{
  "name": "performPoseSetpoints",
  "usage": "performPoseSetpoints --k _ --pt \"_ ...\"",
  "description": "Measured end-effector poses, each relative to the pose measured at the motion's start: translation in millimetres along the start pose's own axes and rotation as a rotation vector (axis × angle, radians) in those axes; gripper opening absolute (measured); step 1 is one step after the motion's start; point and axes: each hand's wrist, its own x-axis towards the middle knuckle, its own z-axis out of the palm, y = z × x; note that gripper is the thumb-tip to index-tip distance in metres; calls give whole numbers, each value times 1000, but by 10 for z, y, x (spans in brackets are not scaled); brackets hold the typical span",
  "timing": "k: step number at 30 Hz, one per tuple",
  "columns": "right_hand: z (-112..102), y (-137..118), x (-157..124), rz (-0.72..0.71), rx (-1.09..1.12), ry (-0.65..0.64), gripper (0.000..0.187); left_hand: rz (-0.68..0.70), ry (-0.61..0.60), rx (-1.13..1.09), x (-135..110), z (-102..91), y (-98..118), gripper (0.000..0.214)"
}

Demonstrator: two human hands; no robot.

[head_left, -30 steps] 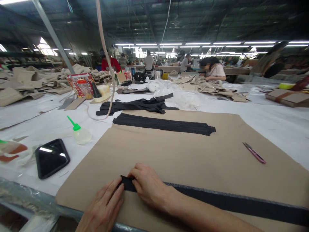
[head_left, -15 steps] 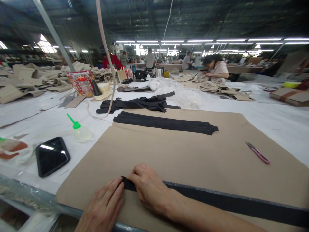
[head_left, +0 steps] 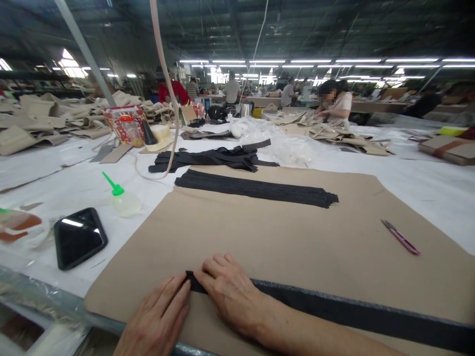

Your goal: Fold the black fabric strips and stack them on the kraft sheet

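- Bottle (head_left: 18,225) with reddish-brown contents, at the left edge on the white table covering (head_left: 148,193).
- Beige fabric pieces (head_left: 33,118), heaped farther back.
- Dark phone (head_left: 79,238), lying flat, its screen catching reflections.
- Red patterned bag (head_left: 113,121), upright, with a red-capped jar (head_left: 131,133) just in front.
- Squeeze bottle (head_left: 126,203), translucent with a green nozzle, near the phone.
- Left hand (head_left: 158,314), fingers stretched out and unclenched, tips resting at the left end of a long black strip (head_left: 356,314).
- Loose black strips (head_left: 208,159), tangled behind the beige sheet (head_left: 282,232).
- Right hand (head_left: 228,284), palm down, fingers bent onto the same strip just beside the left; I cannot tell whether it pinches the material or only presses.
- Neat stack of black strips (head_left: 252,188), laid across the sheet's far part.
- The long strip itself, running along the sheet's near side, under the right forearm and out toward the right edge.
- Co-worker (head_left: 339,106) in a pale top, bent over beige pieces across the table.
- Pink-handled snips (head_left: 401,238), lying slantwise on the sheet.
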Motion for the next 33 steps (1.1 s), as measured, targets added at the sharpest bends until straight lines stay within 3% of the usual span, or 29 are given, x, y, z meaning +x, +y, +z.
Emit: performPoseSetpoints --k 7,14,19,23,28,33 --pt "-20 -37 13 2 -40 1 20 -75 -31 -79 -49 17 -31 37" --pt "-10 -70 18 -6 -41 -9 37 -129 -69 -89 -92 17 -36 40" --pt "58 -79 3 -6 -51 49 44 -135 -59 -75 -71 0 -67 39" --pt "28 -60 15 -23 -48 33 36 -26 -66 -81 -23 -3 -138 39" --pt "-120 -20 8 -18 -57 7 31 -12 -66 -107 22 7 -211 33" --pt "-133 49 -78 0 -74 4 18 68 -90 -49 16 24 -265 33"
